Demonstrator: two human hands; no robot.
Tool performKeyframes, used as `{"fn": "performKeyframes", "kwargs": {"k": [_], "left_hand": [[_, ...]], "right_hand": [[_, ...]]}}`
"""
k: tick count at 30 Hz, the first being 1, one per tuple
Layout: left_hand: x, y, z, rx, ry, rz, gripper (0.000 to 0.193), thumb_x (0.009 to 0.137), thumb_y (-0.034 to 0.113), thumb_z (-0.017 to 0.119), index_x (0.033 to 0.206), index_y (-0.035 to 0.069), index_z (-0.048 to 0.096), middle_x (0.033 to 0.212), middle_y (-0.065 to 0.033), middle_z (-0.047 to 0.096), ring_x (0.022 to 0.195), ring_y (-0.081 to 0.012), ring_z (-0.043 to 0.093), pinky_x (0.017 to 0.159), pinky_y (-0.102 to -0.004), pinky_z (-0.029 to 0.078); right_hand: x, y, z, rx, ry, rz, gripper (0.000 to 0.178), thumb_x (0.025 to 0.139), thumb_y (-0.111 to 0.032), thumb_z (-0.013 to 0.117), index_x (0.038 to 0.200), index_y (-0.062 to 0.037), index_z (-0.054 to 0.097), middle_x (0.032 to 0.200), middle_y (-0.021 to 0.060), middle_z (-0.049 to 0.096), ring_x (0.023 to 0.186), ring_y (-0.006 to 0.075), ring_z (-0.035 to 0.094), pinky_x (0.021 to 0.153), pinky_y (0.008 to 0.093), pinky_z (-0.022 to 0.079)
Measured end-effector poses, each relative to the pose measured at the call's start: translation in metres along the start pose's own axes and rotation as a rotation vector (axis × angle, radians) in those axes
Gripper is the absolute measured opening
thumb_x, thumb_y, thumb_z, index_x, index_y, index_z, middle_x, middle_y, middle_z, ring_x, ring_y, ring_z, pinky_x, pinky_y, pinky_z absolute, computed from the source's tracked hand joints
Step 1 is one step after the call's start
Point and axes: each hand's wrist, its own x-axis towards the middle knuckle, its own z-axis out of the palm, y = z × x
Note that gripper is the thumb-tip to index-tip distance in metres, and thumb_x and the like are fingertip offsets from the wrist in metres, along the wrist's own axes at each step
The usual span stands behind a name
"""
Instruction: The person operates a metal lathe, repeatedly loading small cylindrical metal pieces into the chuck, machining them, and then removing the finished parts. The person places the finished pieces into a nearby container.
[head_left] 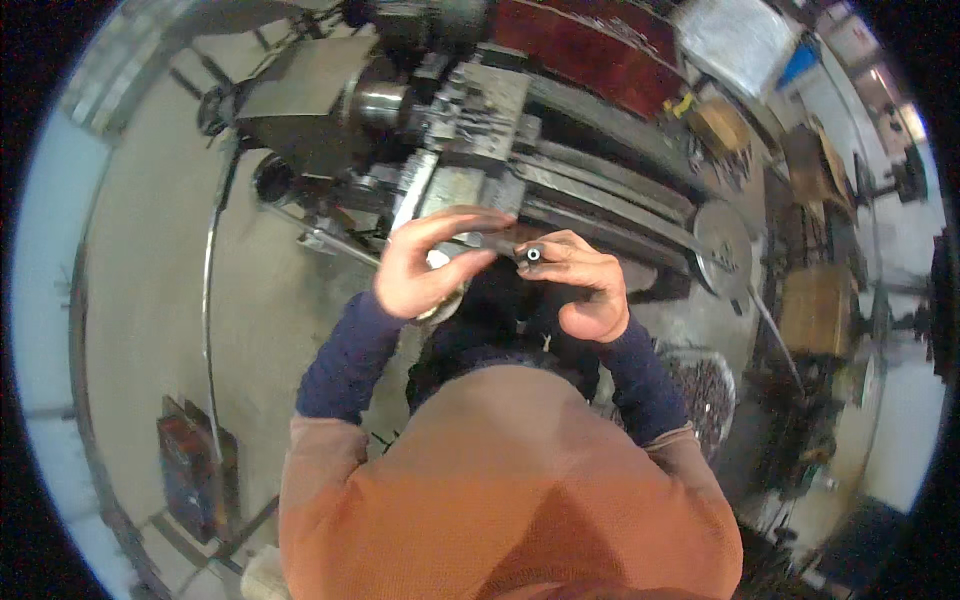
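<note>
My left hand (425, 262) is held in front of my body, fingers and thumb curved like a C. A blurred grey piece (492, 241) shows between its fingertips and thumb; its kind I cannot make out. Close on the right, the fingers of my right hand (585, 280) pinch a small dark cylindrical part (534, 255) whose end shows a bright white ring with a dark centre. The fingertips of both hands look smudged dark. Whether the grey piece and the cylindrical part touch is unclear.
Just beyond my hands stands a metal lathe with its chuck (378, 105), tool carriage (485, 110) and long bed rails (610, 195). A cardboard box (720, 125) sits behind it. Metal shavings (700, 390) lie at the lower right. A dark red metal box (195, 470) stands at the lower left.
</note>
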Motion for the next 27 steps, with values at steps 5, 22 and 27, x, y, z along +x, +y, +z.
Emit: {"fn": "performKeyframes", "kwargs": {"k": [5, 22, 27], "left_hand": [[0.026, -0.012, 0.049, -0.299, -0.273, 0.021, 0.027, 0.079, 0.015, 0.060, 0.100, -0.001, 0.061, 0.107, -0.0152, 0.060, 0.104, -0.0245, 0.055, 0.090, -0.0341, 0.042], [0.020, -0.022, 0.047, -0.425, -0.140, -0.120, 0.019, 0.078, 0.003, 0.059, 0.095, -0.004, 0.061, 0.102, -0.0163, 0.062, 0.098, -0.0229, 0.057, 0.087, -0.0331, 0.043], [0.026, -0.026, 0.045, -0.358, -0.126, -0.089, 0.018, 0.078, 0.003, 0.059, 0.094, -0.004, 0.062, 0.102, -0.0159, 0.062, 0.098, -0.0232, 0.058, 0.087, -0.0337, 0.043]], "right_hand": [[-0.035, -0.013, -0.008, -0.001, 0.133, 0.117, 0.056, 0.071, -0.049, 0.057, 0.095, 0.0010, 0.065, 0.106, 0.0156, 0.060, 0.097, 0.0324, 0.053, 0.087, 0.0399, 0.039], [-0.020, 0.004, -0.006, 0.014, 0.103, 0.059, 0.054, 0.074, -0.048, 0.057, 0.093, 0.0024, 0.065, 0.104, 0.0188, 0.060, 0.096, 0.0337, 0.056, 0.086, 0.0393, 0.041], [-0.013, 0.009, -0.007, 0.026, 0.103, 0.080, 0.056, 0.073, -0.049, 0.057, 0.094, 0.0025, 0.065, 0.104, 0.0191, 0.060, 0.097, 0.0343, 0.055, 0.087, 0.0395, 0.040]]}}
